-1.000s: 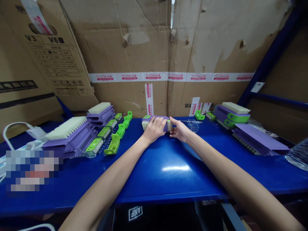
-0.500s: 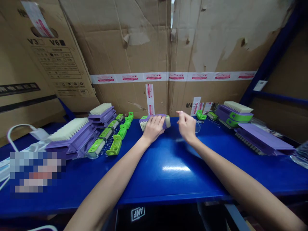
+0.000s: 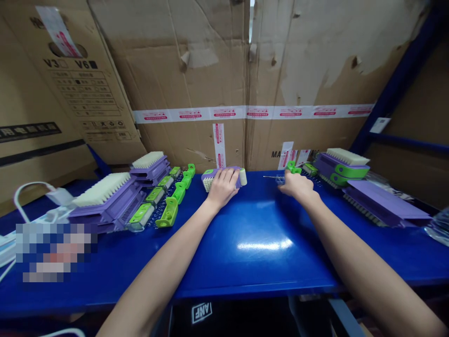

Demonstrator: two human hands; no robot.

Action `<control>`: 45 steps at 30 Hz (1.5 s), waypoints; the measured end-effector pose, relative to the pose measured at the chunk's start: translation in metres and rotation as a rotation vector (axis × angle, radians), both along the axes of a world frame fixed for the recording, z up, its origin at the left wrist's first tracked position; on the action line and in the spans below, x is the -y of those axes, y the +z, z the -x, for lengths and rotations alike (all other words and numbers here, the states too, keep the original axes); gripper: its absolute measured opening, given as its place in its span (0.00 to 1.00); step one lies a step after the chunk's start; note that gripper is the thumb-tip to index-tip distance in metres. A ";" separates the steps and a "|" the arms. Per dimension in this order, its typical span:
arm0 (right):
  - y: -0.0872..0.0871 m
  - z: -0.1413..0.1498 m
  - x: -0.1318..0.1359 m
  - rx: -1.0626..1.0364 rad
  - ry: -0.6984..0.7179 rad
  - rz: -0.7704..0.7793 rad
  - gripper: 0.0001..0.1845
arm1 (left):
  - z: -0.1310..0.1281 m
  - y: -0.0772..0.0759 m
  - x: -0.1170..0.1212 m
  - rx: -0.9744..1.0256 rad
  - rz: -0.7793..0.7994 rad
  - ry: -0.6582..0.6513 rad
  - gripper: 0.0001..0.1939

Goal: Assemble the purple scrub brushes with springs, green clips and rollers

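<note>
My left hand [image 3: 224, 186] is closed over a purple and green brush [image 3: 209, 179] with pale bristles, lying on the blue table. Its fingers wrap across the top, hiding the middle of the brush. Further right, my right hand [image 3: 296, 183] is closed at a small clear plastic piece [image 3: 280, 179]. From its fingertips a slender metal shaft [image 3: 269, 177] points left, like a screwdriver's; its grip end is hidden. Just behind these fingers stands a green bracket [image 3: 292, 165].
At left, purple brush bodies [image 3: 101, 189] are stacked beside rows of green-topped clear pieces [image 3: 141, 213] and green brackets [image 3: 167, 213]. More purple brushes [image 3: 345, 161] sit at right. Cardboard [image 3: 196, 79] walls the back. A white cable [image 3: 21, 187] lies far left.
My right hand has moved right from above the table to the clear piece and closed on a thin-shafted tool there. My left hand stays on the brush, which has barely shifted.
</note>
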State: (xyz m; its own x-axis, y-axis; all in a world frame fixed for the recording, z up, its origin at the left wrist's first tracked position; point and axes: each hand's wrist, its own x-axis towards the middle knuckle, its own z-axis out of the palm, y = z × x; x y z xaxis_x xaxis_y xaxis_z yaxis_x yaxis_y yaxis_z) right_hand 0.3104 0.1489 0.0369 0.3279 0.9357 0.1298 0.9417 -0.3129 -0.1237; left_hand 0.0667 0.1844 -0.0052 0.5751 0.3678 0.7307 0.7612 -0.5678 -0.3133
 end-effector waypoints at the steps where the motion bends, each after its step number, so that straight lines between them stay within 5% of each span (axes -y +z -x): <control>1: 0.000 0.001 0.000 0.007 0.026 0.007 0.28 | 0.000 0.000 0.000 0.000 0.005 0.000 0.30; 5: -0.001 0.010 -0.002 -0.071 0.278 -0.127 0.36 | 0.001 0.000 0.001 0.013 0.012 0.006 0.30; 10: -0.008 0.032 -0.004 -0.493 0.595 -0.376 0.40 | 0.001 0.000 0.001 0.018 -0.006 0.004 0.31; 20: -0.028 0.050 -0.011 -0.993 0.638 -0.605 0.38 | -0.001 0.000 0.001 -0.077 0.029 -0.143 0.27; 28: -0.031 0.054 -0.010 -1.107 0.661 -0.569 0.38 | -0.002 -0.002 0.001 -0.154 0.044 -0.205 0.27; 35: -0.046 0.052 -0.018 -1.175 0.694 -0.342 0.45 | 0.000 -0.002 0.004 -0.186 0.035 -0.140 0.26; 45: -0.037 0.058 -0.009 -1.404 0.699 -0.245 0.50 | 0.003 -0.006 0.004 -0.167 -0.086 -0.240 0.15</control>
